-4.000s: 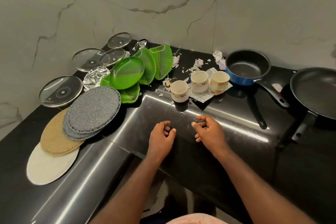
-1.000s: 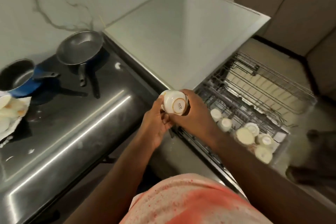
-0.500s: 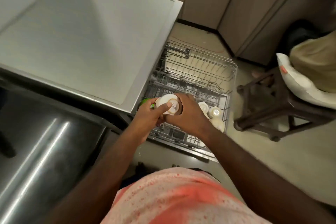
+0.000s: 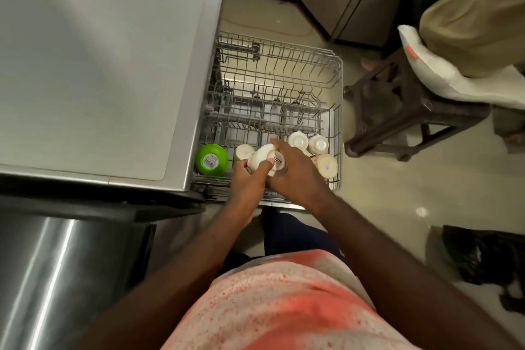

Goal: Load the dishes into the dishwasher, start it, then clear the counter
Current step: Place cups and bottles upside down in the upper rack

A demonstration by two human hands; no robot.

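Cup (image 4: 261,159): being held base-up over the near end of the dishwasher rack (image 4: 338,94).
Left hand (image 4: 246,181): being curled round the cup's side.
Right hand (image 4: 297,177): being closed round its other side.
Green bowl (image 4: 211,159): being racked inverted, just beside the cup.

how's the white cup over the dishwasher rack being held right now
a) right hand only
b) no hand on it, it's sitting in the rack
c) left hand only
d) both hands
d: the left hand and the right hand both grip the white cup, which is turned bottom up over the rack.
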